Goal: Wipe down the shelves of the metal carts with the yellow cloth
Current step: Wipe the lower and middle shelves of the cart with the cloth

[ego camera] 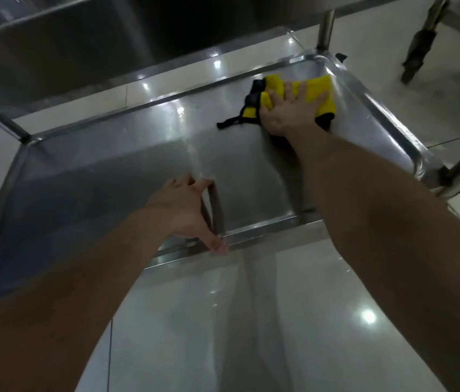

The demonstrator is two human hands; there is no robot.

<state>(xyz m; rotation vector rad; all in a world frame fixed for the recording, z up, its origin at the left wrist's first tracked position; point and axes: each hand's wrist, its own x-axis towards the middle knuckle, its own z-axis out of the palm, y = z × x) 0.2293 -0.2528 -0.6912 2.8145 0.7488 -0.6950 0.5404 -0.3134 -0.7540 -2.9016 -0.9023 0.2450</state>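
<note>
Yellow cloth (319, 87), edged in black, lies flat under the right hand (288, 111) at the far right corner of the stainless-steel cart's lower shelf (138, 179). The right fingers (300, 93) are straight and spread, pressing the cloth down onto the metal without gripping it. Yellow fabric shows beyond the fingertips and to either side of them, nearly touching the shelf's raised right rim. A black cord (230, 123) from the cloth trails on the shelf just to the thumb side of that hand. Past the fingertips, an upright round post (326, 26) rises from the corner.

The left hand (186, 213) grasps the shelf's near rim: its fingers are bent over onto the shelf's inner surface, and the thumb (218, 246) lies along the outer lip. The two hands are well apart. An upper shelf (53, 52) hangs above, beyond the left fingers. Glossy tiled floor (308, 306) lies below the forearms.
</note>
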